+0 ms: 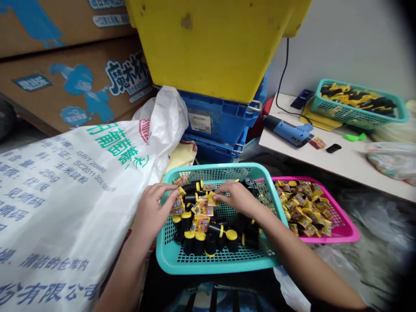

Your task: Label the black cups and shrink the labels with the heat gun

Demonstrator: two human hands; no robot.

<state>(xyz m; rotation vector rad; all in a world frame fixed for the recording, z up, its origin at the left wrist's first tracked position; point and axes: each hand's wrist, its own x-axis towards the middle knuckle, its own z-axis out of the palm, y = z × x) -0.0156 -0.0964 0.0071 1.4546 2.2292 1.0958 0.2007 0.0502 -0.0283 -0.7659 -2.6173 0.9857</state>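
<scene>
A turquoise basket [214, 268] sits in front of me, holding several small black canisters with yellow caps [232, 242]. Loose yellow printed labels [200, 224] lie on top of them. Over the basket's left side, my left hand [156, 207] pinches a small yellow label [181, 190] between thumb and fingertips. My right hand [236, 196] reaches in from the other side, its fingertips closed on another yellow label [212, 199]. Both hands are just above the canisters, a short gap apart.
To the right, a pink basket [349, 232] holds several labelled pieces. A blue heat gun [289, 130] lies on a white table [351, 167], near another turquoise basket [357, 116]. A large white sack [74, 208] fills the left; yellow [211, 47] and blue crates [208, 117] stand ahead.
</scene>
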